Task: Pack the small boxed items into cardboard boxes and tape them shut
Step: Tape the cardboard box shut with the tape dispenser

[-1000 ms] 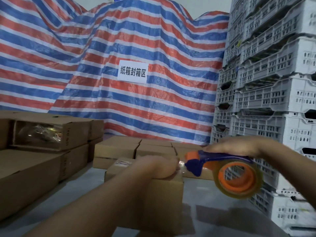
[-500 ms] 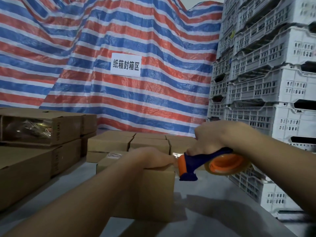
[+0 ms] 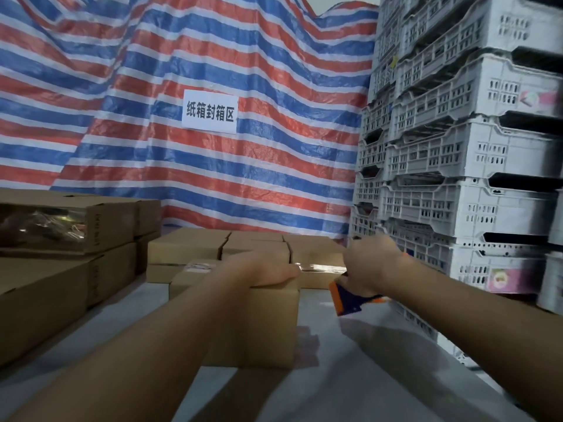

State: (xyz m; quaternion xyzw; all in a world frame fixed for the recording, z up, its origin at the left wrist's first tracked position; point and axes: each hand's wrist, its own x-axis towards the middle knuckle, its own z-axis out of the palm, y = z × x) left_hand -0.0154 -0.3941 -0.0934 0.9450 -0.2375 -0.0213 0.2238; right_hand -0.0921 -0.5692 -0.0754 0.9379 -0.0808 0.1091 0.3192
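A small cardboard box (image 3: pixel 265 330) stands on the grey table in the middle of the head view. My left hand (image 3: pixel 262 268) lies flat on its top near the right edge, pressing down. Just right of the box my right hand (image 3: pixel 370 268) grips a blue and orange tape dispenser (image 3: pixel 350 300); its head points down and left beside the box's upper right corner, and the roll is hidden behind my wrist. A shiny strip of clear tape (image 3: pixel 320 267) stretches between the box top and the dispenser.
More closed cardboard boxes (image 3: pixel 219 248) lie in a row behind. Larger cartons (image 3: pixel 61 269) are stacked at the left. White plastic crates (image 3: pixel 457 178) tower at the right, close to my right arm. A striped tarp with a paper sign (image 3: pixel 210 114) hangs behind.
My right hand has turned the tape dispenser over and drawn it down past the box's right edge, so the roll is now hidden. My left hand stays on the box top.
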